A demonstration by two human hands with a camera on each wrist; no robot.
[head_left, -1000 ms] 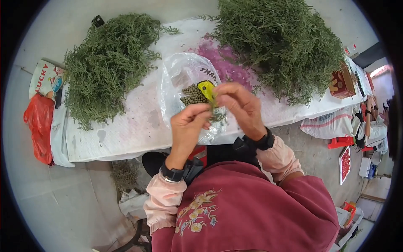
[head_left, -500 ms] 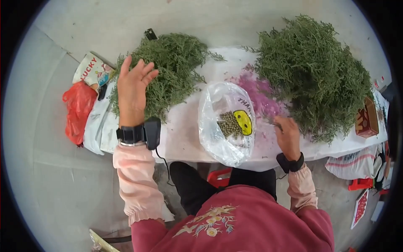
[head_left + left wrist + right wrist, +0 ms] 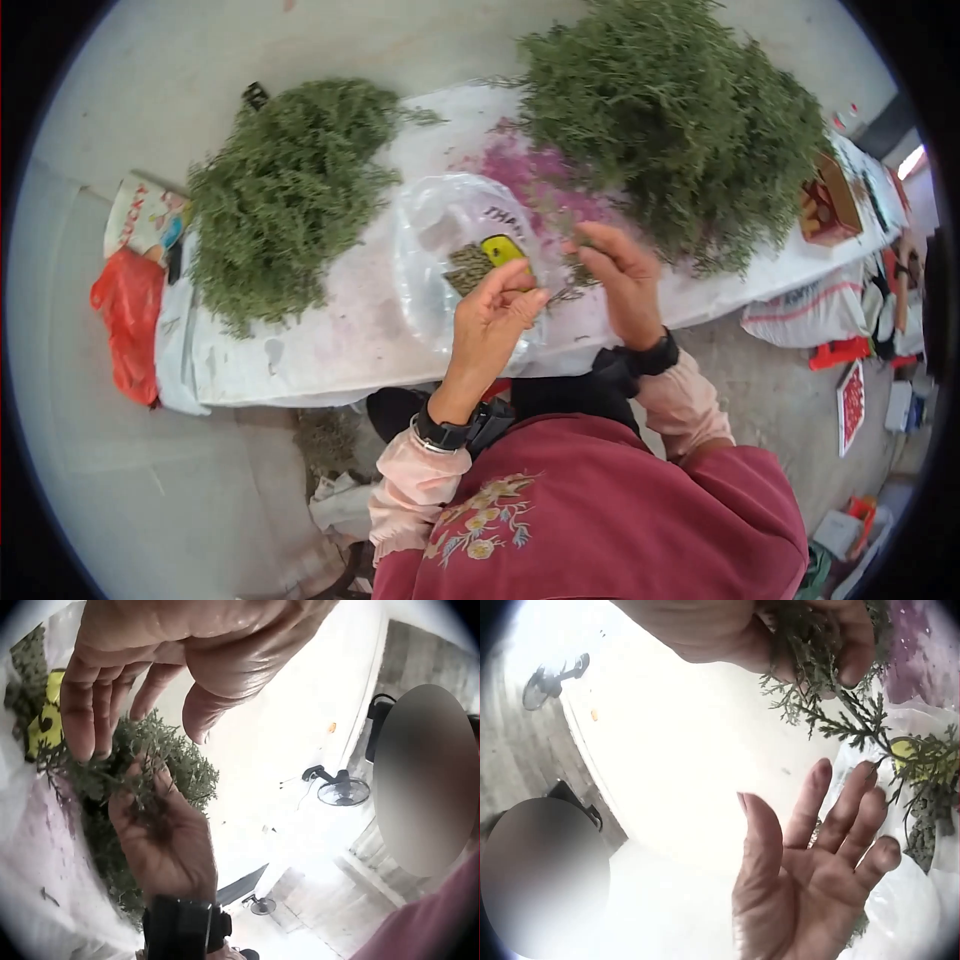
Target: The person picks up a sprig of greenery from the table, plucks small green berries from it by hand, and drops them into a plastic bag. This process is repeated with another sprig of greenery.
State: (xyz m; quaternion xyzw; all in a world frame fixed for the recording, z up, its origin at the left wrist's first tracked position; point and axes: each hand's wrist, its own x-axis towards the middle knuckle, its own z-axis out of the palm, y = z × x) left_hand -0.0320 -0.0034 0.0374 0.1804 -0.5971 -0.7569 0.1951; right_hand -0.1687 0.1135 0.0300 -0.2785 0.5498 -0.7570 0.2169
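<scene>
My right hand (image 3: 625, 285) pinches a green conifer sprig (image 3: 855, 720) just right of the clear plastic bag (image 3: 415, 290). Its scaly twigs stick out beyond the fingers in the right wrist view. My left hand (image 3: 490, 320) is over the bag's near side, facing the sprig. In the right wrist view that left hand (image 3: 810, 889) shows a bare palm and spread fingers below the twigs. Small round green berries (image 3: 463, 268) lie in the bag beside its yellow printed patch (image 3: 502, 250).
On the white-covered table (image 3: 300, 350) stand a left heap of conifer branches (image 3: 290, 200) and a larger right heap (image 3: 670, 130). Purple stains (image 3: 520, 165) mark the cover between them. A red bag (image 3: 130, 320) hangs at the left end; a cardboard box (image 3: 832, 205) sits far right.
My left hand has come back from over the left heap to the bag. The right hand has moved up near it, with a sprig now plainly seen in its fingers.
</scene>
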